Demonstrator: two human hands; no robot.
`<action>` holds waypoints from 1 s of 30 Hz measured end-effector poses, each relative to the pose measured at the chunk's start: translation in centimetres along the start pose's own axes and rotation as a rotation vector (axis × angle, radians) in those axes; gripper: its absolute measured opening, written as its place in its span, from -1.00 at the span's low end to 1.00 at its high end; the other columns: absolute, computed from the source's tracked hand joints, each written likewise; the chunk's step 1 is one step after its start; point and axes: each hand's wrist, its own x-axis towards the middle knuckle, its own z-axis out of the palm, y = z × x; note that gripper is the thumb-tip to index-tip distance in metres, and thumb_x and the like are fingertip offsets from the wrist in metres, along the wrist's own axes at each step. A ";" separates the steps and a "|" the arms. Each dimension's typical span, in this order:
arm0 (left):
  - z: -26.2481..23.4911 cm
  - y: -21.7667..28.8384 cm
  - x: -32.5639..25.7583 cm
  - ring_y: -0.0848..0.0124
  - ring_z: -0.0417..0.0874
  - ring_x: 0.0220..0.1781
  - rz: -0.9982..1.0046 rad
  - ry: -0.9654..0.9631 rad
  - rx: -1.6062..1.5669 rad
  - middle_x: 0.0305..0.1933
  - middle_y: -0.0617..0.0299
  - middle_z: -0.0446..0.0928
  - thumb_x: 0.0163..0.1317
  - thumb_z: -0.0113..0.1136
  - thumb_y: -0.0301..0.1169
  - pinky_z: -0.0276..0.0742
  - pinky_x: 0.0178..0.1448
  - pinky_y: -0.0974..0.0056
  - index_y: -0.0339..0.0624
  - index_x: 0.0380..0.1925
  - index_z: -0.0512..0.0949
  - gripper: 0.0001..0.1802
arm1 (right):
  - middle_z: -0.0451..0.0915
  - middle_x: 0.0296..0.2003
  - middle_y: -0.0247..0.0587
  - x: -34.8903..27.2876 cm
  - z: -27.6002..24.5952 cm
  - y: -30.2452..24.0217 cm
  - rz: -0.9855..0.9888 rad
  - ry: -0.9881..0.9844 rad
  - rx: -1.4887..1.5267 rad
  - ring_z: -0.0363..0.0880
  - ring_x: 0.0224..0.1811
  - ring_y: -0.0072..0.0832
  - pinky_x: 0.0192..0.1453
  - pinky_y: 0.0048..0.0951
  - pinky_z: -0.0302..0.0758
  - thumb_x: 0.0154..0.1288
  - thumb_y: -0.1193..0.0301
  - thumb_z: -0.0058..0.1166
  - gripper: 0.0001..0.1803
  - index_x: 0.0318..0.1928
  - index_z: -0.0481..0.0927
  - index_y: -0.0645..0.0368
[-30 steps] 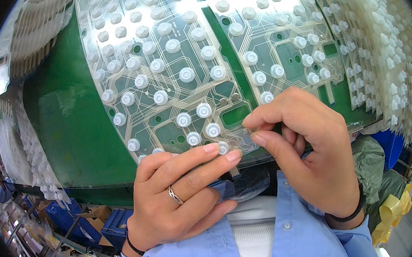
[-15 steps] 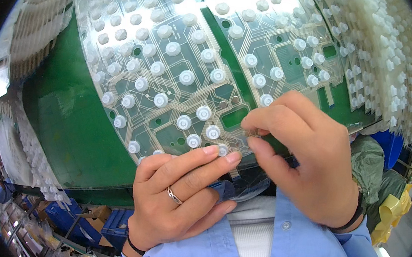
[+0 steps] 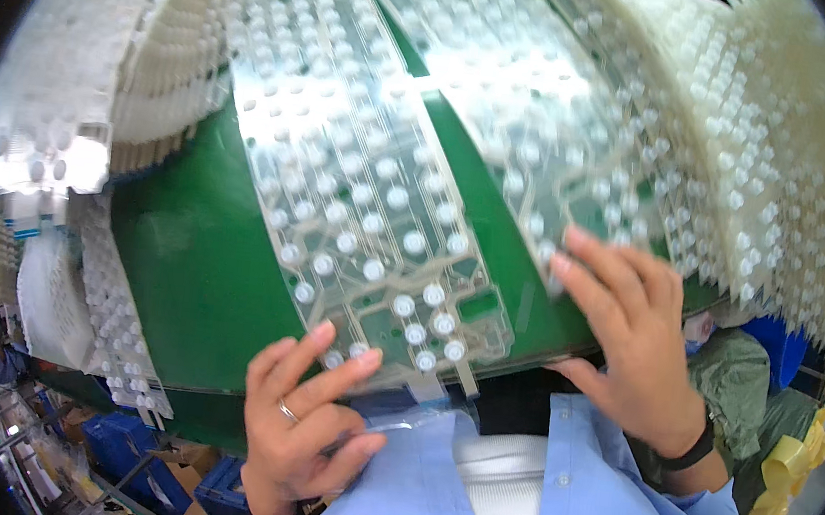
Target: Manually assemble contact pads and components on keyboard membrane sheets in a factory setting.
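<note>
From the head camera, you have a clear membrane sheet [image 3: 376, 224] studded with small white rubber domes lying on the green work surface [image 3: 189, 274], its long axis running from the near edge by your chest away and to your upper left. Its near end sits directly above your left hand [image 3: 310, 418], which is the closer of the two to it: your fingers are loosely spread, with the index and middle fingertips resting on the sheet's bottom edge, pinching nothing. A ring shows on that hand. Your right hand [image 3: 636, 331] lies flat, fingers extended and slightly apart, with the fingertips pressing on the near edge of a second clear domed sheet [image 3: 564, 153] that lies to the right of the first and runs roughly parallel to it; a strip of green shows between the two sheets. Stacks of white dome mats [image 3: 794, 167] crowd the right side, and more white stacks [image 3: 100, 74] stand at the left. Against the earlier frames, your right hand has changed most: a second ago it was bunched over the near right corner of the first sheet, fingertips pinched at something small there, and it has now moved off to the right and opened flat on the neighbouring sheet. Your left hand has stayed at the near edge, fingers somewhat more splayed.
</note>
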 end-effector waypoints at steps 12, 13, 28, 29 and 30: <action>2.1 1.2 1.3 0.23 0.57 0.20 0.115 0.044 -0.124 0.05 0.22 0.64 -0.03 0.40 -0.30 0.35 0.17 0.14 -0.07 -0.66 0.50 -0.75 | 0.59 -0.30 -0.16 0.4 -2.7 -0.4 0.317 0.712 0.765 0.51 -0.28 -0.46 -0.14 -0.53 0.40 0.23 0.57 0.13 -0.83 -0.17 0.68 0.27; 2.3 1.4 1.7 0.21 0.57 0.20 0.131 0.045 -0.140 0.05 0.19 0.65 -0.05 0.40 -0.30 0.35 0.18 0.12 -0.07 -0.66 0.51 -0.76 | 0.59 -0.29 -0.15 0.9 -3.3 -0.9 0.274 0.843 0.752 0.51 -0.28 -0.42 -0.14 -0.52 0.41 0.21 0.57 0.15 -0.83 -0.19 0.69 0.26; 2.7 1.6 2.8 0.22 0.63 -0.13 0.259 0.004 -0.310 -0.31 0.24 0.63 0.03 0.40 -0.31 0.41 0.12 0.13 -0.09 -0.54 0.60 -0.83 | 0.59 -0.13 -0.30 2.3 2.6 -4.3 -0.325 0.163 0.488 0.51 -0.17 -0.30 -0.09 -0.31 0.39 0.07 0.36 0.27 -0.65 -0.06 0.69 0.03; 2.0 1.2 2.7 0.21 0.64 -0.11 0.275 -0.009 -0.348 -0.29 0.24 0.65 0.03 0.39 -0.31 0.41 0.12 0.13 -0.09 -0.55 0.60 -0.83 | 0.58 -0.11 -0.27 2.3 2.5 -4.3 -0.332 0.149 0.522 0.52 -0.12 -0.29 -0.06 -0.31 0.40 0.11 0.32 0.28 -0.65 -0.04 0.67 0.05; 1.0 0.7 2.2 0.20 0.66 -0.03 0.278 0.032 -0.394 -0.21 0.21 0.68 0.02 0.40 -0.32 0.43 0.09 0.14 -0.11 -0.59 0.57 -0.81 | 0.59 -0.09 -0.20 1.5 2.0 -4.1 -0.344 0.193 0.553 0.54 -0.06 -0.26 0.00 -0.27 0.41 0.08 0.30 0.34 -0.59 -0.03 0.66 0.09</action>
